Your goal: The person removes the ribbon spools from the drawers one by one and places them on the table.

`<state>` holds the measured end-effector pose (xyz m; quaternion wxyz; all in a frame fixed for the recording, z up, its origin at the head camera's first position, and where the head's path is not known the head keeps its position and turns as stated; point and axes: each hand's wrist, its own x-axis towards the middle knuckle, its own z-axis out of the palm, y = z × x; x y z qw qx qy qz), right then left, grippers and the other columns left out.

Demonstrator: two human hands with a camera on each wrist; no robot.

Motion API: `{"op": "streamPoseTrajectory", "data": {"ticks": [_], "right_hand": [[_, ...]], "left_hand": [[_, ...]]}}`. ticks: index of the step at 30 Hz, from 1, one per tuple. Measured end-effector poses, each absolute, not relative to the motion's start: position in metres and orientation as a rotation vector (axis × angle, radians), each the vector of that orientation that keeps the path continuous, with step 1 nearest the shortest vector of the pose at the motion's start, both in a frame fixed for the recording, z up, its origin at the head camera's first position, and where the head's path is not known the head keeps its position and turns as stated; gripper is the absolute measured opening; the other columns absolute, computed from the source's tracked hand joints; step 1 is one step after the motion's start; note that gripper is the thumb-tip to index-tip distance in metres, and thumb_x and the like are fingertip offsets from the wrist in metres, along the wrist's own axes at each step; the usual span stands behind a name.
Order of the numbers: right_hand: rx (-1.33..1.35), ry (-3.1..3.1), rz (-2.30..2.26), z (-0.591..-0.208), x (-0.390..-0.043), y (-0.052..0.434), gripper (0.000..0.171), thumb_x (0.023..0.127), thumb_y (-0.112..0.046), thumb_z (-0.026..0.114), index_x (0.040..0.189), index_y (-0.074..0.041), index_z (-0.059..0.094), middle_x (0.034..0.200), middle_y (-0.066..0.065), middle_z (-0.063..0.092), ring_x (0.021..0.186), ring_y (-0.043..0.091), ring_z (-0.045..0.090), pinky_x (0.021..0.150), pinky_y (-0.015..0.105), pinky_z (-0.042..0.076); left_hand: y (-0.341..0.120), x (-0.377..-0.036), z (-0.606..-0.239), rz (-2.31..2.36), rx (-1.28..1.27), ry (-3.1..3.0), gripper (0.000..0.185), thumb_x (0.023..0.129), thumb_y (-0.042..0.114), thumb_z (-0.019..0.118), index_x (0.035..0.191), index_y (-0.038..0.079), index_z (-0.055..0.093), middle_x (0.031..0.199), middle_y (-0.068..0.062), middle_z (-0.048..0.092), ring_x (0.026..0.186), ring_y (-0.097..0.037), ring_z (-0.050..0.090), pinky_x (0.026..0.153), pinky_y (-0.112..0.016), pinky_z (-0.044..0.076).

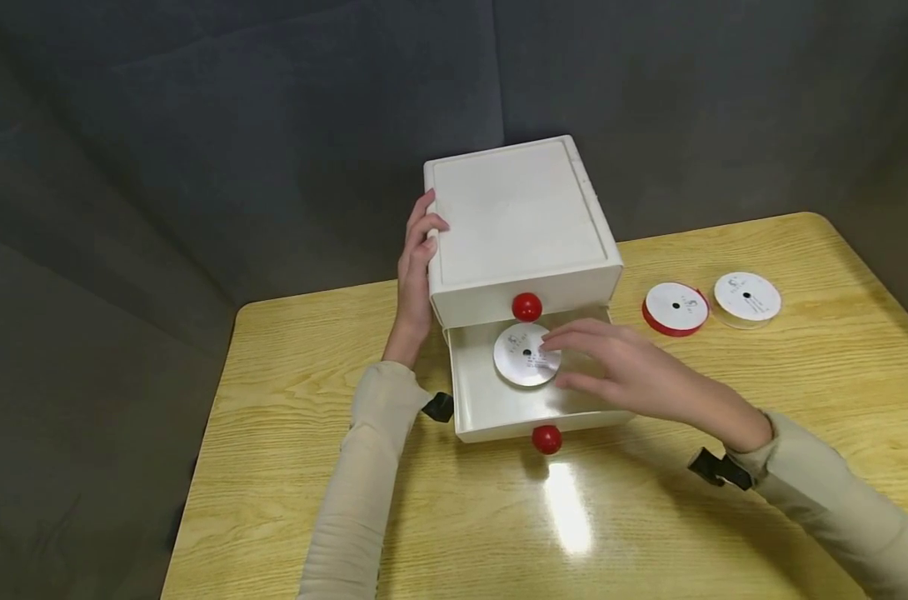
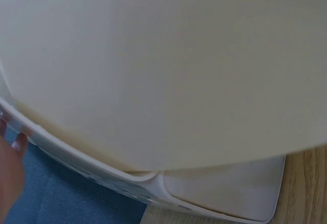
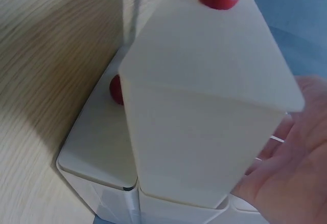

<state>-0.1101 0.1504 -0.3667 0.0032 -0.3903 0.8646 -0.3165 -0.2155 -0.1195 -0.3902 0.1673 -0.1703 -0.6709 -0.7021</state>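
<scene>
A white drawer unit stands on the table, its drawer fronts fitted with red round knobs. Below the top front, a drawer is pulled out. A white-faced ribbon spool lies in it, label side up. My right hand reaches over the drawer's right side, fingertips at the spool's right part and thumb close to its edge. In the right wrist view that hand shows beside the drawer, fingers extended. My left hand rests against the unit's left side, with fingertips over the top edge.
Two more ribbon spools lie to the right on the wooden table: a red one and a pale one. A closed lower drawer shows under the pulled-out one. A dark cloth hangs behind the table.
</scene>
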Motion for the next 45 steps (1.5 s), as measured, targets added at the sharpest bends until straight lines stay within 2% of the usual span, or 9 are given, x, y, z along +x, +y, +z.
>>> {"op": "streamPoseTrajectory", "data": {"ticks": [10, 16, 21, 23, 29, 34, 45], "right_hand": [[-1.338, 2.727, -0.877, -0.378, -0.122, 0.145, 0.036, 0.086, -0.005, 0.080, 0.120, 0.004, 0.071, 0.127, 0.018, 0.070, 0.120, 0.035, 0.065, 0.096, 0.050, 0.054], [-1.381, 2.729, -0.848, -0.381, -0.125, 0.140, 0.035, 0.085, -0.003, 0.081, 0.119, 0.004, 0.072, 0.127, 0.019, 0.070, 0.117, 0.037, 0.066, 0.094, 0.049, 0.055], [-1.472, 2.747, -0.788, -0.385, -0.128, 0.137, 0.037, 0.083, -0.001, 0.082, 0.117, 0.005, 0.072, 0.128, 0.022, 0.069, 0.116, 0.039, 0.067, 0.091, 0.048, 0.057], [-1.502, 2.738, -0.771, -0.386, -0.129, 0.136, 0.037, 0.082, -0.002, 0.083, 0.117, 0.004, 0.072, 0.131, 0.022, 0.067, 0.117, 0.040, 0.067, 0.091, 0.048, 0.057], [-1.554, 2.712, -0.708, -0.387, -0.131, 0.131, 0.047, 0.078, -0.007, 0.088, 0.121, 0.002, 0.071, 0.138, 0.023, 0.063, 0.116, 0.042, 0.066, 0.086, 0.045, 0.059], [-1.561, 2.742, -0.608, -0.389, -0.131, 0.129, 0.054, 0.079, -0.010, 0.088, 0.127, 0.001, 0.069, 0.141, 0.024, 0.060, 0.117, 0.044, 0.064, 0.088, 0.048, 0.058], [-1.649, 2.789, -0.553, -0.392, -0.133, 0.125, 0.047, 0.079, -0.010, 0.086, 0.123, 0.000, 0.070, 0.136, 0.025, 0.063, 0.109, 0.042, 0.067, 0.087, 0.048, 0.057]], "left_hand": [[-0.118, -0.215, -0.388, -2.005, -0.472, -1.910, 0.029, 0.092, 0.028, 0.036, 0.105, 0.014, 0.058, 0.165, -0.006, 0.034, 0.150, -0.017, 0.028, 0.120, -0.038, 0.021], [-0.119, -0.215, -0.389, -2.005, -0.476, -1.898, 0.026, 0.092, 0.028, 0.037, 0.104, 0.020, 0.059, 0.165, -0.008, 0.033, 0.150, -0.017, 0.027, 0.120, -0.038, 0.020], [-0.119, -0.214, -0.389, -1.991, -0.481, -1.906, 0.035, 0.093, 0.028, 0.036, 0.110, 0.002, 0.053, 0.165, -0.008, 0.034, 0.150, -0.017, 0.028, 0.120, -0.037, 0.021], [-0.118, -0.214, -0.389, -1.989, -0.484, -1.905, 0.038, 0.093, 0.027, 0.036, 0.112, -0.002, 0.051, 0.165, -0.008, 0.034, 0.151, -0.017, 0.027, 0.121, -0.037, 0.021], [-0.118, -0.214, -0.389, -1.996, -0.488, -1.884, 0.038, 0.093, 0.028, 0.036, 0.112, -0.001, 0.052, 0.164, -0.009, 0.034, 0.150, -0.017, 0.028, 0.120, -0.037, 0.021], [-0.118, -0.214, -0.389, -1.991, -0.497, -1.887, 0.038, 0.093, 0.027, 0.036, 0.112, -0.002, 0.051, 0.164, -0.010, 0.034, 0.150, -0.017, 0.028, 0.121, -0.037, 0.021], [-0.119, -0.215, -0.390, -1.991, -0.505, -1.878, 0.037, 0.093, 0.027, 0.036, 0.111, -0.001, 0.052, 0.164, -0.010, 0.034, 0.150, -0.018, 0.028, 0.120, -0.037, 0.021]]}}
